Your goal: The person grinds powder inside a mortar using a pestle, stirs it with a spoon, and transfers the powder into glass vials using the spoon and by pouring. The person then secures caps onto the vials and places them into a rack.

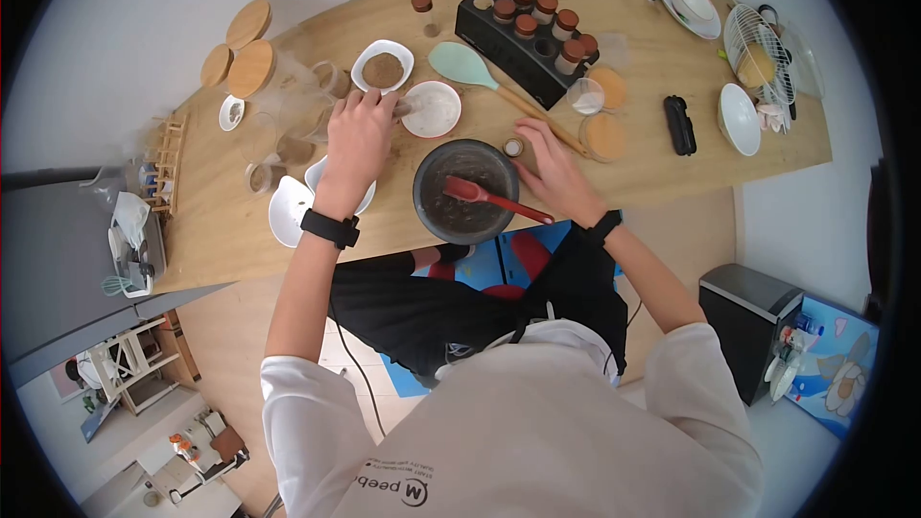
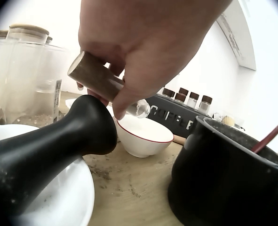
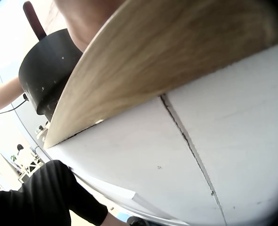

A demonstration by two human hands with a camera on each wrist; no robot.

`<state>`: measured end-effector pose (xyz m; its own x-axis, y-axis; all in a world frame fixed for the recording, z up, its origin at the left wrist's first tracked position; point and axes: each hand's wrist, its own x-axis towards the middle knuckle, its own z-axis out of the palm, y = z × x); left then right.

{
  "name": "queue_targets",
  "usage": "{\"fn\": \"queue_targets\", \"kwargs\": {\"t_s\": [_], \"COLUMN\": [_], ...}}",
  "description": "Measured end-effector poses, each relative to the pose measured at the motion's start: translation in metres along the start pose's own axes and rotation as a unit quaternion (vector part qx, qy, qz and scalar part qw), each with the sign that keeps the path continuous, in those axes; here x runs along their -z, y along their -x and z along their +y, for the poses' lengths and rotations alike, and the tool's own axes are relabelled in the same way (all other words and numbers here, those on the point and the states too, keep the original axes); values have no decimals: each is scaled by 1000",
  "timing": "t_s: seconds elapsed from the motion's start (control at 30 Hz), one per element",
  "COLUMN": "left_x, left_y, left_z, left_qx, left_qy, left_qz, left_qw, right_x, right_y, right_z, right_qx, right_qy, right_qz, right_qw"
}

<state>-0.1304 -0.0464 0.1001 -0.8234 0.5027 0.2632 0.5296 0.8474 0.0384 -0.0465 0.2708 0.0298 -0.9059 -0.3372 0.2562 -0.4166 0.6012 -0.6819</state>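
Observation:
My left hand (image 1: 357, 139) grips a small glass spice jar (image 2: 97, 79) holding brown powder. The jar is tipped, its uncapped clear mouth over a red-rimmed white bowl (image 2: 146, 137) with pale powder inside. On the table beside the black mortar (image 1: 429, 206) rests my right hand (image 1: 559, 173), its fingers loosely extended near a small round jar cap (image 1: 513, 147). A red spatula (image 1: 499, 200) leans in the mortar, handle over the rim. In the left wrist view a black pestle (image 2: 59, 141) lies across a white bowl (image 2: 78, 197). The right wrist view hides most of the right hand.
A black rack (image 1: 518, 53) of brown-capped jars stands behind the mortar. A mint-green spoon (image 1: 459, 62) lies before it. A white bowl of brown powder (image 1: 384, 69) sits beyond the left hand, with glass canisters (image 1: 331, 82) to the left. A wire basket (image 1: 758, 48) stands far right.

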Motion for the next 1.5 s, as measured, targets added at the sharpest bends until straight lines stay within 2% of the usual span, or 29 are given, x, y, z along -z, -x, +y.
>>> {"fn": "queue_targets", "kwargs": {"t_s": [0.13,0.27,0.33,0.53,0.93,1.07,1.13,1.33,1.5], "left_x": [-1,4,2,-1,7,7,10,6,6], "left_y": [-10,-18,-20,-19,-27,-30,-30,-26,-21], "left_z": [-2,-3,2,5,18,20,22,18,18], "left_qx": [-35,-55,-42,-44,-88,-89,-70,-76,-66], "left_qy": [-69,-59,-57,-43,-114,-111,-118,-121,-128], "left_qz": [-41,-17,-51,-5,-38,-26,-55,-37,-48], "left_qw": [996,997,996,998,989,989,989,989,988], "right_x": [-1,-2,-2,0,-3,-2,-3,-3,-2], "right_y": [0,0,1,2,0,1,3,2,-2], "right_z": [1,2,3,2,6,4,3,6,6], "right_qx": [-6,13,5,1,15,1,1,7,39], "right_qy": [-4,-3,-6,-12,-9,-13,-12,-6,7], "right_qz": [-1,32,24,24,32,23,26,32,49], "right_qw": [1000,999,1000,1000,999,1000,1000,999,998]}}
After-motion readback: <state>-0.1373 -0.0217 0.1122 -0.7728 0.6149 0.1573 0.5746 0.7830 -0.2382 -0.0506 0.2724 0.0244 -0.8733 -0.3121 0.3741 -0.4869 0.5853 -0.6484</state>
